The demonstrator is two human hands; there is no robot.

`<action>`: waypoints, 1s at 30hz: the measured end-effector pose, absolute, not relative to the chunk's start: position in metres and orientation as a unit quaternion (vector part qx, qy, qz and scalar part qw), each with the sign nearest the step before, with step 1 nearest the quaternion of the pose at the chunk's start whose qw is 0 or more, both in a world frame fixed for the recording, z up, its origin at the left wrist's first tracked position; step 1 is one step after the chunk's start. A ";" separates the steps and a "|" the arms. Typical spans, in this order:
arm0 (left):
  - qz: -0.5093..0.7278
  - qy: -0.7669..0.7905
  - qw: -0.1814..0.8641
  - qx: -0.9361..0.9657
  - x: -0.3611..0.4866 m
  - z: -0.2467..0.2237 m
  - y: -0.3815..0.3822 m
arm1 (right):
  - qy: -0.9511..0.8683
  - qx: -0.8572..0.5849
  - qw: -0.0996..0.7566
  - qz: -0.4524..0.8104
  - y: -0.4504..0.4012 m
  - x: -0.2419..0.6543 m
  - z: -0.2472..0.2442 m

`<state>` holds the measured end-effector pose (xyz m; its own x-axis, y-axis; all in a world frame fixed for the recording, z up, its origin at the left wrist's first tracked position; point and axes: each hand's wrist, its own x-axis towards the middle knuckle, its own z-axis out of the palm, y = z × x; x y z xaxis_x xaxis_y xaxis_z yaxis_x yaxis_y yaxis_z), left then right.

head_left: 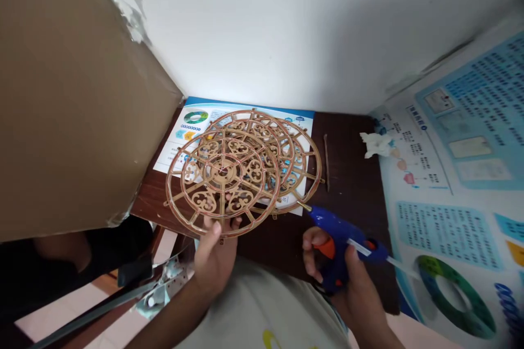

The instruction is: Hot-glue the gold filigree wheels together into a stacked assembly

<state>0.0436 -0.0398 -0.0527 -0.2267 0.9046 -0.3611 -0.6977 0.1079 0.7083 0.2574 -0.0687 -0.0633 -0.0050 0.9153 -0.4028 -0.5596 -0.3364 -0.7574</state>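
Glue gun [333, 229] clenched in the right hand [354, 283], its nozzle [302, 204] just beside the rim of the wooden lattice wheels [316, 158], which lie stacked on a printed leaflet [176, 139] on the tabletop [352, 223]. The left hand [215, 264] grasps a matching wheel [223, 172] by its lower rim, holding it up over the stack. That grip looks slight, so a slip could drop the wheel and snap its thin fretwork. If the gun is hot, a drip could mark the leaflet or stick the stacked wheels together — the nozzle sits that close.
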 end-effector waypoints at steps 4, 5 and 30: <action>0.658 0.389 0.616 0.192 0.053 -0.044 -0.039 | -0.208 -0.429 0.526 0.704 -0.067 0.258 -0.063; 0.659 0.390 0.612 0.197 0.054 -0.041 -0.037 | -0.212 -0.422 0.522 0.711 -0.066 0.259 -0.062; 0.618 0.351 0.674 0.202 0.054 -0.068 -0.030 | -0.554 -0.485 0.369 0.567 -0.074 0.288 -0.072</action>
